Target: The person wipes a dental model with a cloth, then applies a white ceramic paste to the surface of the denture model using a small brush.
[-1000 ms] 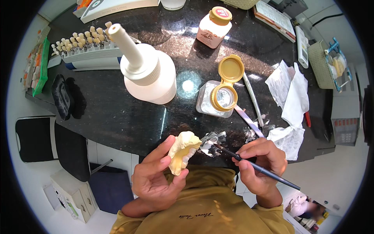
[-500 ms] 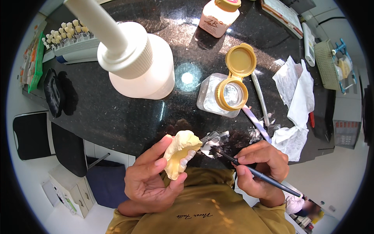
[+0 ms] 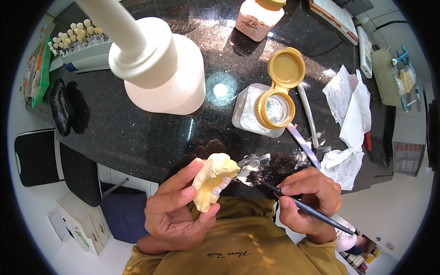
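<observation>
My left hand [image 3: 176,206] grips a cream-coloured dental cast [image 3: 211,183] between thumb and fingers, just off the counter's near edge. White teeth line the cast's right inner side. In my right hand [image 3: 309,201] is a slim brush [image 3: 316,213] with a dark handle, held like a pen. Its thin tip points left and down at a smear of white paste [image 3: 250,170] on the counter; whether it touches is hard to tell. Beyond the paste stands a clear square jar [image 3: 247,112] with its gold flip lid [image 3: 286,68] raised.
A large white pump bottle [image 3: 178,82] towers at left on the black counter [image 3: 137,137]. A pinkish bottle [image 3: 259,20] stands far back. Crumpled white tissues [image 3: 350,114], a grey stick [image 3: 307,114] and a lilac spatula [image 3: 305,146] lie at right. Tooth shade samples [image 3: 78,36] sit far left.
The brush tip has shifted slightly right across the edge of the paste. My left hand keeps the cast almost still. The view has moved a little.
</observation>
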Action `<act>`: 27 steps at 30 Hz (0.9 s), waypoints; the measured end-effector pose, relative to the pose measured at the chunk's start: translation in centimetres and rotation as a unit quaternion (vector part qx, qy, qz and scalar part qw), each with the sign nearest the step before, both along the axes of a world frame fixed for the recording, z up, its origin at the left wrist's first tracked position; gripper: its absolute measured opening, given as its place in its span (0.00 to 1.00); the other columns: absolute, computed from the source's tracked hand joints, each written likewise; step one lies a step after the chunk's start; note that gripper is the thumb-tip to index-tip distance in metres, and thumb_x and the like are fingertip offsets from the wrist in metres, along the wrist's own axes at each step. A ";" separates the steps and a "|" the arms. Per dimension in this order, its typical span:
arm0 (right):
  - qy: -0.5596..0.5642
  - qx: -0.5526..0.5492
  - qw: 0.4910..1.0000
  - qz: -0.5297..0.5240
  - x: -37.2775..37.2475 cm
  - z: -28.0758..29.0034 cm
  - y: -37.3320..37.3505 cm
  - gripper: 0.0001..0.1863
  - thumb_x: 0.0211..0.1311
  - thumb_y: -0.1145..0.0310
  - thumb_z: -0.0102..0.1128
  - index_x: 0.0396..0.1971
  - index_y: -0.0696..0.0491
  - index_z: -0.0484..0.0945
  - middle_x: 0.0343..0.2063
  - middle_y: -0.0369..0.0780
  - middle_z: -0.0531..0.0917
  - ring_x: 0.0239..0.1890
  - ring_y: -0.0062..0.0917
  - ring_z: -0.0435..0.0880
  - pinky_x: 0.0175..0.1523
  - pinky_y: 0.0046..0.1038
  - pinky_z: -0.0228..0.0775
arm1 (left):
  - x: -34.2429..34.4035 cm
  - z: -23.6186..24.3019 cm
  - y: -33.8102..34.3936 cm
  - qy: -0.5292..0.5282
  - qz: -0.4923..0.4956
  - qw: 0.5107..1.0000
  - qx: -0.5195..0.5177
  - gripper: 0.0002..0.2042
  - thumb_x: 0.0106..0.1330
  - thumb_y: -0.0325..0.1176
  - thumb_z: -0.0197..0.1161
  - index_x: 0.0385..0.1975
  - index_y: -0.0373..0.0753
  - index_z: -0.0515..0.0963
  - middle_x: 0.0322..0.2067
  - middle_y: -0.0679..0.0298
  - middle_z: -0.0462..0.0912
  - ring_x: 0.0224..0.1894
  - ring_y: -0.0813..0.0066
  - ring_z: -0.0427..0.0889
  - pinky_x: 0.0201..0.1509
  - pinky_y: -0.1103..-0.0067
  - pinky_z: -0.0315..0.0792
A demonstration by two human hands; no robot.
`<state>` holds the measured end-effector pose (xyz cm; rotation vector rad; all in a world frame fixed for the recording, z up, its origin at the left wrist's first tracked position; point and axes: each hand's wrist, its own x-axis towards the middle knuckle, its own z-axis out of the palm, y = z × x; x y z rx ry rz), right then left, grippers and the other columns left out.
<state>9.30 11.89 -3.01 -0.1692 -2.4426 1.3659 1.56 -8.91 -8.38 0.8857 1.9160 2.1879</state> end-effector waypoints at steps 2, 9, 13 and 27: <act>0.001 -0.009 1.000 -0.016 0.3 -0.3 -0.1 0.09 0.39 0.80 0.68 0.24 0.59 0.80 0.20 0.42 0.83 0.22 0.27 0.85 0.25 0.20 0.76 | 0.0 0.0 0.0 0.002 -0.002 1.000 0.002 0.23 0.59 0.22 0.66 0.50 0.32 0.61 0.59 0.32 0.64 0.63 0.50 0.70 0.63 0.67 0.70; 0.020 -0.017 1.000 0.007 0.1 -0.3 0.0 0.09 0.39 0.80 0.69 0.25 0.61 0.80 0.20 0.44 0.83 0.21 0.28 0.85 0.25 0.20 0.76 | 0.0 -0.2 0.0 0.006 -0.010 1.000 0.011 0.23 0.58 0.20 0.65 0.50 0.32 0.61 0.58 0.31 0.64 0.62 0.49 0.70 0.63 0.66 0.70; 0.074 -0.126 0.989 0.007 0.9 -0.3 0.0 0.10 0.41 0.80 0.70 0.28 0.62 0.81 0.22 0.46 0.83 0.22 0.28 0.84 0.25 0.22 0.77 | 0.2 0.3 0.4 -0.025 0.035 0.998 0.036 0.23 0.51 0.14 0.69 0.47 0.29 0.68 0.53 0.30 0.71 0.57 0.44 0.75 0.58 0.66 0.75; 0.111 -0.100 0.986 0.076 -0.2 -0.7 -0.6 0.13 0.41 0.79 0.70 0.30 0.59 0.79 0.24 0.43 0.82 0.23 0.29 0.84 0.26 0.23 0.78 | -0.1 0.4 0.4 -0.013 0.011 0.999 0.036 0.23 0.52 0.13 0.68 0.48 0.28 0.69 0.53 0.30 0.70 0.58 0.45 0.74 0.57 0.68 0.75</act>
